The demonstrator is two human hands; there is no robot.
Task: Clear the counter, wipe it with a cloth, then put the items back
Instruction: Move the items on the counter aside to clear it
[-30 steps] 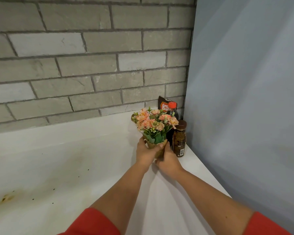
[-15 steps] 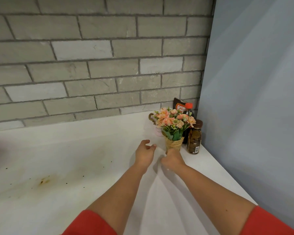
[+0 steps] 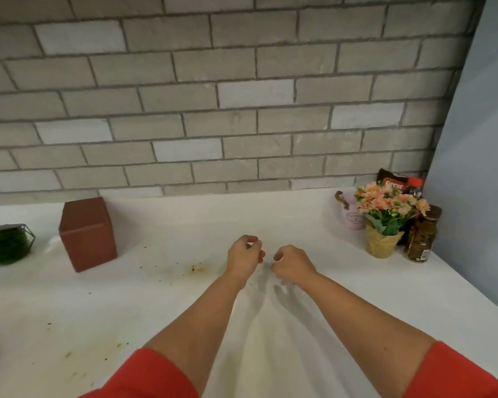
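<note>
Now, in the head view, your left hand (image 3: 243, 254) and right hand (image 3: 293, 264) hover close together over the middle of the counter (image 3: 328, 297), fingers loosely curled, holding nothing. The flower pot (image 3: 383, 242), pink mug (image 3: 352, 218), jar (image 3: 420, 239), red-capped bottle (image 3: 414, 185) and packet (image 3: 391, 179) are bunched in the right corner against the wall. The brown box (image 3: 88, 234) and the green plant (image 3: 6, 245) stand well apart from them on the left.

You seem to be mid-clearing, so take the box next. Grip it with both hands on opposite faces and lift it rather than slide it, since crumbs and a yellow-brown stain (image 3: 197, 268) lie between it and your hands. Set it down tight to the others, without knocking the top-heavy flowers. No cloth is in view.
</note>
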